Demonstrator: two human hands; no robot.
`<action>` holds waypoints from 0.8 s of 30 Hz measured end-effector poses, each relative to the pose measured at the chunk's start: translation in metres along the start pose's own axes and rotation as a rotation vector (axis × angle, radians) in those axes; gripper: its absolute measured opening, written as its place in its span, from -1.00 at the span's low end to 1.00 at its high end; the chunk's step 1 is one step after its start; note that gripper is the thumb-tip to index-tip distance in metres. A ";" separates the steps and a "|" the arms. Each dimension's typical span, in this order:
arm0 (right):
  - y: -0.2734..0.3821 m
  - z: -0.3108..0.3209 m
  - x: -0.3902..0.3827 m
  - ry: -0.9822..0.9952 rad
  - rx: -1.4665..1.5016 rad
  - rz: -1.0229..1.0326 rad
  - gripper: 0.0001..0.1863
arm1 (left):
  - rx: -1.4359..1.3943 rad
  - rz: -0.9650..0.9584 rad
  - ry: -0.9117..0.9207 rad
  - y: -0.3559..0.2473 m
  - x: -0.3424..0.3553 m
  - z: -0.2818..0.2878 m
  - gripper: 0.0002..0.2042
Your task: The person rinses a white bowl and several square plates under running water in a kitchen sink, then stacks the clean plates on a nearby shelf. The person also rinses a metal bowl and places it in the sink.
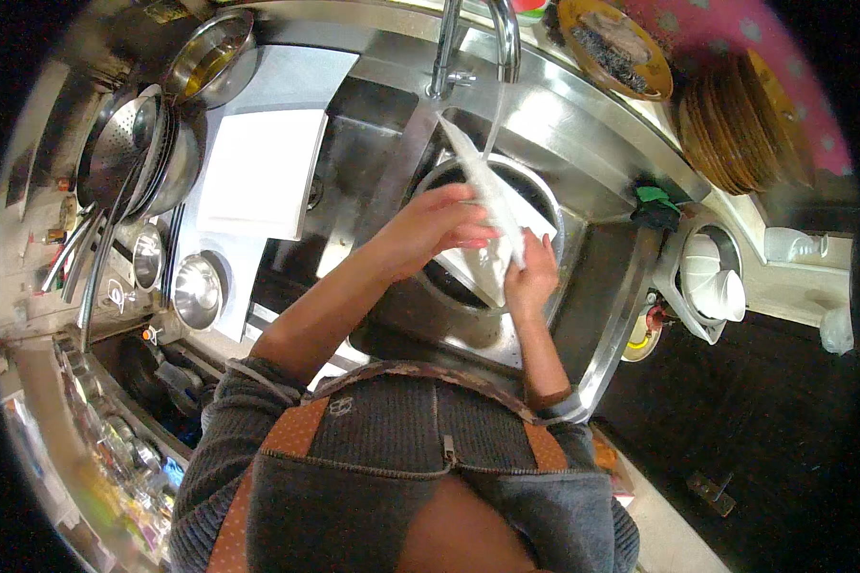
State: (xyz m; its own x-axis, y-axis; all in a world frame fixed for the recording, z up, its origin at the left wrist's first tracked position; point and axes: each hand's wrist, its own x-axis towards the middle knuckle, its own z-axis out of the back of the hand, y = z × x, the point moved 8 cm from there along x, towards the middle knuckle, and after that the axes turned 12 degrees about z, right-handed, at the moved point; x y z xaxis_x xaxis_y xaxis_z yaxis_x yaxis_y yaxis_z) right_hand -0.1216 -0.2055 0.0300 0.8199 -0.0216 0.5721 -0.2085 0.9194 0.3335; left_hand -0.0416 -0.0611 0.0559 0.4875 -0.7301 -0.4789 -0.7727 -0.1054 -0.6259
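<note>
A white plate (pixel 485 186), seen nearly edge-on, stands tilted under a thin stream of water from the tap (pixel 508 53). My right hand (pixel 533 274) grips its lower edge. My left hand (pixel 441 227) is at the plate's left face with its fingers stretched out; whether the fingertips touch it I cannot tell. Below both hands a round metal basin (pixel 550 181) sits in the steel sink (pixel 583 286). Another white, straight-edged piece (pixel 470 272) lies in the basin, partly hidden by my hands and the plate.
Left of the sink lie square white plates (pixel 258 172), metal bowls (pixel 199 286) and colanders (pixel 124 143). At the back right are stacked brown plates (pixel 721 134) and a brown dish (pixel 621 48) with a scrubber. White bowls (pixel 712 277) fill a container at right.
</note>
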 end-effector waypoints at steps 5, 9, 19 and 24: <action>-0.095 -0.044 -0.066 -0.069 0.862 -1.114 -0.68 | 0.790 -0.161 -0.567 -0.006 0.018 0.066 -0.38; -0.070 -0.053 -0.084 0.127 1.288 -1.262 -0.56 | 0.480 0.141 -0.458 0.024 0.021 0.111 -0.43; -0.148 -0.100 -0.165 0.488 -0.113 -1.009 -0.39 | 0.165 0.071 -0.635 0.023 -0.107 0.168 -0.55; -0.174 -0.131 -0.216 0.421 0.064 -1.214 -0.42 | -0.100 -0.207 -0.844 0.013 -0.197 0.219 -0.56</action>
State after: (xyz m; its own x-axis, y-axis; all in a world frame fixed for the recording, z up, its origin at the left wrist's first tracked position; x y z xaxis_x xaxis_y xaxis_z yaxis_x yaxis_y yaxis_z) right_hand -0.1926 -0.3092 -0.2504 0.6034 -0.6914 -0.3974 0.7707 0.3777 0.5132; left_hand -0.0582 0.2294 0.0076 0.7293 0.0496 -0.6824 -0.6485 -0.2679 -0.7125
